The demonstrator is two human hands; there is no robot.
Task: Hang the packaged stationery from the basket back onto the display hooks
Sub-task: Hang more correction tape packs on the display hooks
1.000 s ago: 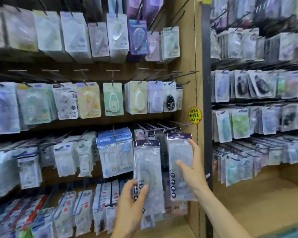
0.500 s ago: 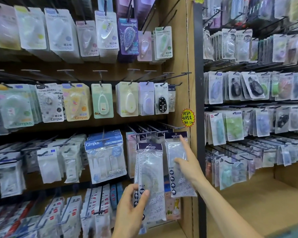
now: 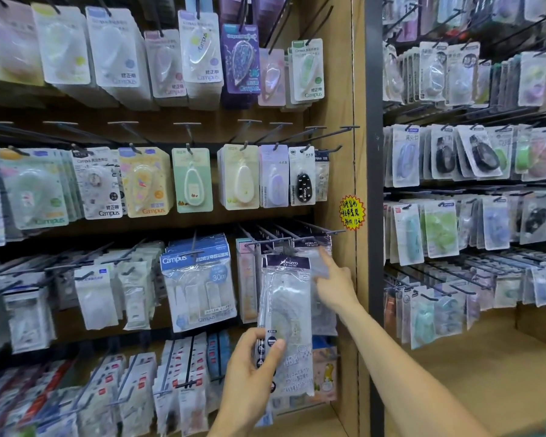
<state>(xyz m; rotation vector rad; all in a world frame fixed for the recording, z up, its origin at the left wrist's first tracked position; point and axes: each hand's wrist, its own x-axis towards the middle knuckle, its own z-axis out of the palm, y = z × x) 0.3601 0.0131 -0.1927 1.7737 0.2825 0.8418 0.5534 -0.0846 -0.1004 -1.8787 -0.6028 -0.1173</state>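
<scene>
A clear packet with a dark KOKUYO header (image 3: 289, 310) stands upright in front of the lower right hooks, and my left hand (image 3: 252, 370) pinches its bottom left edge between thumb and fingers. Just behind it, another KOKUYO packet (image 3: 320, 260) hangs from a black hook (image 3: 297, 239). My right hand (image 3: 336, 283) reaches past the held packet with its index finger stretched out, touching the hanging packet near its top. The basket is not in view.
Rows of packaged correction tapes hang on black hooks over a wooden back panel (image 3: 338, 171). A dark upright post (image 3: 374, 216) separates a second rack of packets on the right. A yellow starburst price tag (image 3: 352, 212) is stuck on the wood.
My right hand has gone from lying flat on the hanging packet to pointing up at its top with one finger. The held packet has risen slightly toward the hooks.
</scene>
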